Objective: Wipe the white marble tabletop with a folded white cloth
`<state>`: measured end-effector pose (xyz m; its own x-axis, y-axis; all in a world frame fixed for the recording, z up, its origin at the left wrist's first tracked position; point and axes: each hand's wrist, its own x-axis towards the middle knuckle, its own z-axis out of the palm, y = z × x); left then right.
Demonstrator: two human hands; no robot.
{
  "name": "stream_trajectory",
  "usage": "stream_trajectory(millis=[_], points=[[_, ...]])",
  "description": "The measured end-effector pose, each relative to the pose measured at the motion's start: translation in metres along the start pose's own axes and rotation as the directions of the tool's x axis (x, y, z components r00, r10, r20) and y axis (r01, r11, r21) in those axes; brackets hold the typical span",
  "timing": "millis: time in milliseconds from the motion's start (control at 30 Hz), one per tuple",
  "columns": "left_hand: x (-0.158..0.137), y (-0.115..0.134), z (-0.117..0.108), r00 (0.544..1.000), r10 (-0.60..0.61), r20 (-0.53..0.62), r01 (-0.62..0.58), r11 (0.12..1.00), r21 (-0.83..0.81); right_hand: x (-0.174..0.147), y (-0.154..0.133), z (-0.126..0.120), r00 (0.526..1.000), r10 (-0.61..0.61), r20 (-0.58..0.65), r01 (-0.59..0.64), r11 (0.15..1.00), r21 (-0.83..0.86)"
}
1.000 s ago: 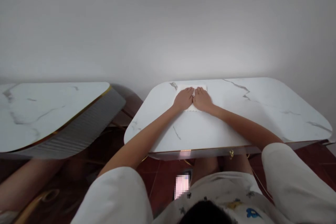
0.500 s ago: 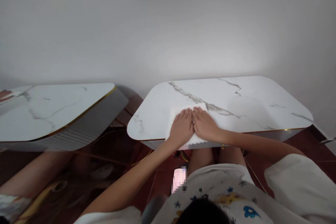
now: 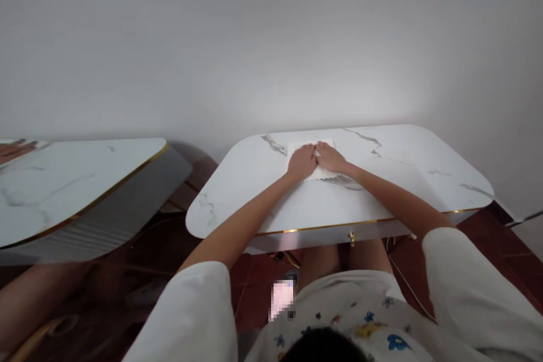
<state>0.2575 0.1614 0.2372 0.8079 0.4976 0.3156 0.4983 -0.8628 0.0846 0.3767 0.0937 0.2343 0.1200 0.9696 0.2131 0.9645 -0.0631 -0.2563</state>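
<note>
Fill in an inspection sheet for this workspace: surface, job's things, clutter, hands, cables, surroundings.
Surface: white marble-look table with gold edge trim.
Job's things: white cloth lying flat on the far part of the table.
Clutter: nothing seen.
Hands: left hand and right hand flat on the cloth, side by side.
Cables: thin cable under the table.
Surroundings: second marble table at left, plain wall, dark red floor.

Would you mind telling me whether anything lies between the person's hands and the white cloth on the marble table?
Nothing visible does. The left hand and the right hand both lie flat, side by side, directly on the white cloth, which is spread on the marble table near its far edge.
</note>
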Motion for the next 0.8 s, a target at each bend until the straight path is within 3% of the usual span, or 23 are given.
stream_trajectory(millis=[200,433,600,800], points=[[0.047,-0.043,0.017,0.996,-0.074,-0.041,0.075,0.997,0.016,0.062,0.013,0.017,0.999,-0.015,-0.048,0.012,0.998,-0.057],[0.097,-0.059,0.034,0.998,-0.057,-0.033,0.061,0.991,0.116,0.113,0.049,0.025,0.993,-0.065,-0.1,0.055,0.994,-0.097],[0.122,-0.044,0.042,0.999,-0.011,-0.043,0.015,0.996,0.087,0.11,0.075,0.017,0.99,-0.031,-0.137,0.014,0.992,-0.127],[0.123,-0.007,0.051,0.994,0.095,-0.059,-0.094,0.995,0.021,0.066,0.089,0.005,0.985,0.048,-0.166,-0.084,0.972,-0.22]])
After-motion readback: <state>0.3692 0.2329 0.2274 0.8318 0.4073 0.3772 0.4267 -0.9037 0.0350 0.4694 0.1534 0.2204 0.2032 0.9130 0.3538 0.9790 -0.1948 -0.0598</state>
